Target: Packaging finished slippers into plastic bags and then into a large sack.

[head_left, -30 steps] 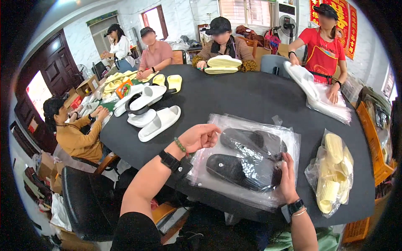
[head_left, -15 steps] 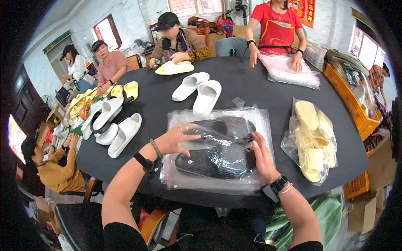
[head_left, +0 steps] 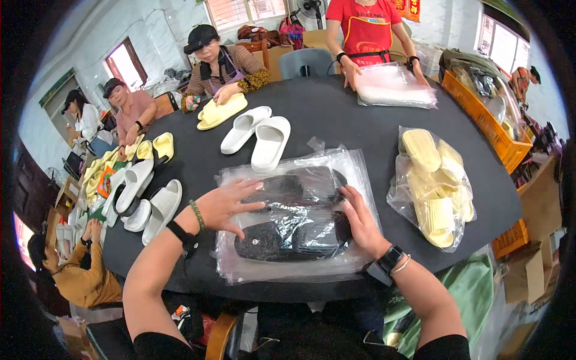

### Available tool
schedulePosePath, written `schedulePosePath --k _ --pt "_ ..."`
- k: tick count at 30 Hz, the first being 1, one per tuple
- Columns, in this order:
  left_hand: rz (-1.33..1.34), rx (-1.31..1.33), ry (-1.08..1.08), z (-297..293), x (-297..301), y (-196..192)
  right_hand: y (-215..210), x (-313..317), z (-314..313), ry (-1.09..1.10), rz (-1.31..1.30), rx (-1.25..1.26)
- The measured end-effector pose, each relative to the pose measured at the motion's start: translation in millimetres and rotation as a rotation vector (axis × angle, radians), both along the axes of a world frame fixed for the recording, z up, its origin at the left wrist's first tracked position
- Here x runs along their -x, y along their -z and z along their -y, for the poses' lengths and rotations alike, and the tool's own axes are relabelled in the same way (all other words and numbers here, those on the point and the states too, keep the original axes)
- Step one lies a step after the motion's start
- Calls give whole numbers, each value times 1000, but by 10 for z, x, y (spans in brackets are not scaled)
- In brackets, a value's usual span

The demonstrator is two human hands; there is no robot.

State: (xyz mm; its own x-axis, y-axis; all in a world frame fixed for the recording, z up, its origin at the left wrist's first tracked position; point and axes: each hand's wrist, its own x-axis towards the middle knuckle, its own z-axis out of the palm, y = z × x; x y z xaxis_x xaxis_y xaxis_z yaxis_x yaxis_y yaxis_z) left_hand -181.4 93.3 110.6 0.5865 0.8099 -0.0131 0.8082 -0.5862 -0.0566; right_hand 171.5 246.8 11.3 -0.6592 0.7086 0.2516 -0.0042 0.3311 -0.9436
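Observation:
A pair of black slippers (head_left: 264, 242) lies inside a clear plastic bag (head_left: 288, 210), flat on a stack of clear bags (head_left: 276, 276) in front of me. My left hand (head_left: 225, 207) rests over the bag's left side, fingers spread. At the right end, my right hand (head_left: 362, 223) touches the bag by the slippers, its fingers stretched out. Neither hand grips anything. Just beyond the stack sits a white pair of slippers (head_left: 271, 143). To the right, pale yellow slippers (head_left: 437, 219) lie in another clear bag.
White slippers (head_left: 162, 210) and yellow ones (head_left: 163, 147) crowd the left of the black table (head_left: 336, 129). Across it, one person handles a yellow slipper (head_left: 222, 111); another has hands on a stack of clear bags (head_left: 396, 87). An orange crate (head_left: 486, 129) stands at the right.
The view has shifted, so the table's contents sit further left. My hands stay spread on the bagged black slippers. Across the table, the person in red has moved their hands to the bag stack's sides.

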Motion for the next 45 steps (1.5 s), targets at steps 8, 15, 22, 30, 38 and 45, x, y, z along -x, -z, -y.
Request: schedulePosePath --k 8,15,22,30,38,45 --pt "39 37 8 -200 -210 275 -5 14 -27 -17 18 13" --pt "189 52 28 -636 -578 460 8 -12 5 66 72 -103" --pt "484 30 41 -748 -720 523 46 -4 4 47 62 -105" --pt "421 -53 -85 -532 -393 689 -33 2 19 72 85 -152" --pt "403 3 -487 202 5 631 -8 -16 22 45 94 -92" --pt "495 -105 -803 938 348 443 110 19 -43 21 60 -82"
